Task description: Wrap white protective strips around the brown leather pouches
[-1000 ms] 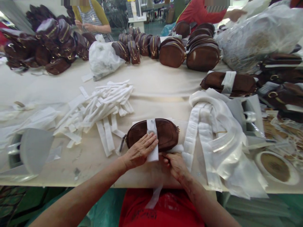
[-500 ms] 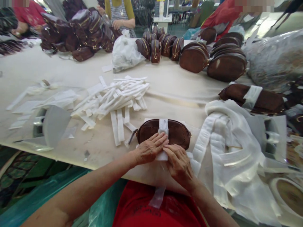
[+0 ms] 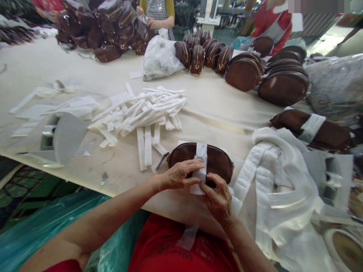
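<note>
A brown oval bag point(image 3: 218, 162) lies near the table's front edge, with a white strip point(image 3: 201, 151) across its middle. My left hand point(image 3: 181, 173) rests on the bag's left half and the strip, its fingers apart and nothing gripped. At the lower right of the bag, my right hand point(image 3: 218, 194) has thumb and fingers bent around the bag's lower edge, beside the strip's lower end.
A heap of white strips point(image 3: 147, 109) lies left of centre. White padding point(image 3: 272, 170) and a wrapped brown bag point(image 3: 317, 128) are at the right. Behind stand brown bags point(image 3: 244, 71) and a white plastic bag point(image 3: 161, 58). People are across the table.
The view has shifted, so the far bags sit further right. My left hand's thumb has spread away from its fingers, and my right hand's thumb and fingers have parted around the bag's lower edge.
</note>
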`<move>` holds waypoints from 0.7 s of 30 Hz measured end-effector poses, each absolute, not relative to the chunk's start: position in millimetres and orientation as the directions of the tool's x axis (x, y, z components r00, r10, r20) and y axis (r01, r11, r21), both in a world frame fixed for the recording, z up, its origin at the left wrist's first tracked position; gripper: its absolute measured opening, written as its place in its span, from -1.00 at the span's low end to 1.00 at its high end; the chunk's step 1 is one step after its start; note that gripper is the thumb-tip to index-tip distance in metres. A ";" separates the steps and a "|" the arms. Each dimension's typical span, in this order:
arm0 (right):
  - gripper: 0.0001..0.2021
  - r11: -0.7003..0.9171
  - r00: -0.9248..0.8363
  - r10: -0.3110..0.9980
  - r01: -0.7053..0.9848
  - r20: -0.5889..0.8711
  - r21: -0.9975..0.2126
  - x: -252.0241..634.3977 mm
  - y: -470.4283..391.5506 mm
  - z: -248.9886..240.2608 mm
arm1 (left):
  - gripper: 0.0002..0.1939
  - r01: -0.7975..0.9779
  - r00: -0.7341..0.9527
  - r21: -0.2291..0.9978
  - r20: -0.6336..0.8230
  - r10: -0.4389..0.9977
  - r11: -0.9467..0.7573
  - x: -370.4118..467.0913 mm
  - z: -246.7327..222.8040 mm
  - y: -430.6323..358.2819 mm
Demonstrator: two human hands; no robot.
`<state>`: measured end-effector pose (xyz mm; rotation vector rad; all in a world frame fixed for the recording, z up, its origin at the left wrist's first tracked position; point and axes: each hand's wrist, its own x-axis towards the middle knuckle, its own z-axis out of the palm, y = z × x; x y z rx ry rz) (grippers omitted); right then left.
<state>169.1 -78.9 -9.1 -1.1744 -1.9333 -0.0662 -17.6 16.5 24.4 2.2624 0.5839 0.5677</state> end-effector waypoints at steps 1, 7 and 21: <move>-0.68 0.556 -0.195 0.705 0.748 0.681 -0.361 168.7 -78.8 -9.8 | -0.56 0.261 0.766 0.715 0.255 0.590 -0.648 -14.2 21.4 13.7; -0.68 0.537 -0.176 0.747 0.727 0.641 -0.427 169.0 -82.6 -6.1 | -0.56 0.286 0.728 0.622 0.354 0.587 -0.729 -5.9 13.2 5.2; -0.62 0.177 0.015 0.963 0.720 0.270 -0.671 162.3 -51.0 25.1 | -0.30 0.293 0.741 0.514 0.411 0.532 -0.806 -10.3 1.5 2.1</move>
